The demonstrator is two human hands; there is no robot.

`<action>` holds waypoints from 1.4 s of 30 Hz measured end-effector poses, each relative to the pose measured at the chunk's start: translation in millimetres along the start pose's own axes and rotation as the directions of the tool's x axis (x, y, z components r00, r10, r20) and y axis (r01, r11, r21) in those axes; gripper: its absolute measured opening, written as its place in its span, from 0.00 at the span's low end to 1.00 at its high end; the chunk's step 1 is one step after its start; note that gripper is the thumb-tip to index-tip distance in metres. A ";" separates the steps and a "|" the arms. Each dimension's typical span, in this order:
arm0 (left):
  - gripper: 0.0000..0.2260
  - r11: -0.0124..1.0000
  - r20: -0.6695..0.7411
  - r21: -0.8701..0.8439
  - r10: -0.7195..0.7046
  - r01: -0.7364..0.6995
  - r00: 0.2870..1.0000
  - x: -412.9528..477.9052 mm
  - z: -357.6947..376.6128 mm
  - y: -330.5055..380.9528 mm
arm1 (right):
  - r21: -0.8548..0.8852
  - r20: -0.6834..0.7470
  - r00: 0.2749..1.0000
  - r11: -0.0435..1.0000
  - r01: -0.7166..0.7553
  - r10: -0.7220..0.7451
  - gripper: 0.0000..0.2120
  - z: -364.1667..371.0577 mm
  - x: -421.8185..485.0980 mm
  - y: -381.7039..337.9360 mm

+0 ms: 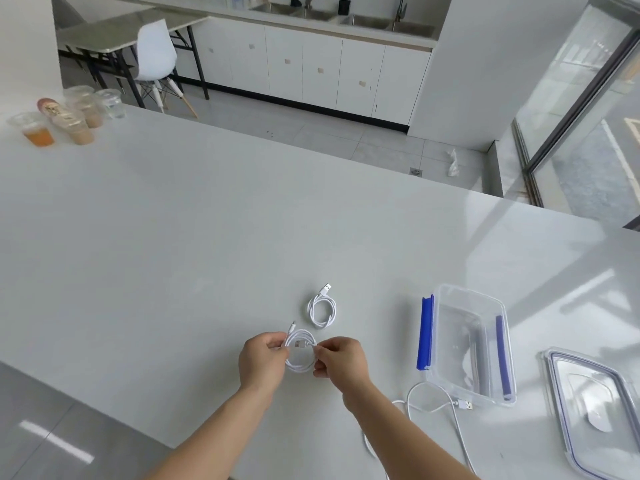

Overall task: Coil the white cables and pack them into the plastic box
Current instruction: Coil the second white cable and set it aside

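Observation:
A white cable wound into a small coil hangs between my two hands just above the white table. My left hand grips its left side and my right hand pinches its right side near a plug. A second coiled white cable lies on the table just beyond. A third white cable lies loose and uncoiled at the near right, its USB plug by the box. The clear plastic box with blue clips stands open and empty to the right.
The box's clear lid lies at the far right near the table edge. Several plastic cups with drinks stand at the far left corner. Behind the table are a white chair, another table and kitchen cabinets.

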State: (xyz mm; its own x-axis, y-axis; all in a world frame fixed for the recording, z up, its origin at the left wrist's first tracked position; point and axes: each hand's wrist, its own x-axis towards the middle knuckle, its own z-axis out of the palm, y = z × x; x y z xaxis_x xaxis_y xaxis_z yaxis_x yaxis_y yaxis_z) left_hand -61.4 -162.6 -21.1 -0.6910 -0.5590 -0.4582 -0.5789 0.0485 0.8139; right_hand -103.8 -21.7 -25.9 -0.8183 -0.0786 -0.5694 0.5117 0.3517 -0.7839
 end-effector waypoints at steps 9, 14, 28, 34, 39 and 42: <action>0.13 0.983 0.009 0.178 0.049 -0.050 0.999 3.5 6.3 7.1 | -0.276 -0.050 0.998 0.961 0.024 -0.040 0.08 5.9 10.3 -2.1; 0.16 0.956 0.038 0.262 0.124 -0.129 0.992 0.8 5.5 7.5 | -0.377 -0.048 0.996 0.925 0.047 -0.070 0.07 8.4 15.6 -3.6; 0.16 0.952 0.014 0.265 0.154 -0.152 0.988 7.1 3.0 -2.3 | -0.289 -0.051 0.996 0.956 0.057 -0.075 0.03 -5.8 1.7 -3.7; 0.17 0.829 0.085 0.469 0.301 -0.305 0.950 4.1 -1.7 -3.8 | -0.284 -0.064 0.991 0.954 0.094 -0.117 0.06 -16.3 -0.9 0.2; 0.18 0.668 0.156 0.605 0.435 -0.434 0.887 -10.7 -3.7 -5.7 | -0.316 -0.072 0.982 0.938 0.144 -0.175 0.05 -29.7 -11.1 1.7; 0.18 0.577 0.204 0.642 0.507 -0.506 0.838 -22.6 -2.6 -9.1 | -0.386 -0.088 0.961 0.898 0.211 -0.263 0.04 -41.5 -20.5 4.4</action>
State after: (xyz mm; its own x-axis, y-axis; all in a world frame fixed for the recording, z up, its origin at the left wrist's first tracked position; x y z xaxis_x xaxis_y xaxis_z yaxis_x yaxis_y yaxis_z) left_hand -39.4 -152.5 -17.2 -0.9605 -0.2746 -0.0441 -0.2623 0.8416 0.4720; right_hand -95.7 20.1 -7.4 -0.9440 -0.0858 -0.3186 0.1860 0.6592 -0.7286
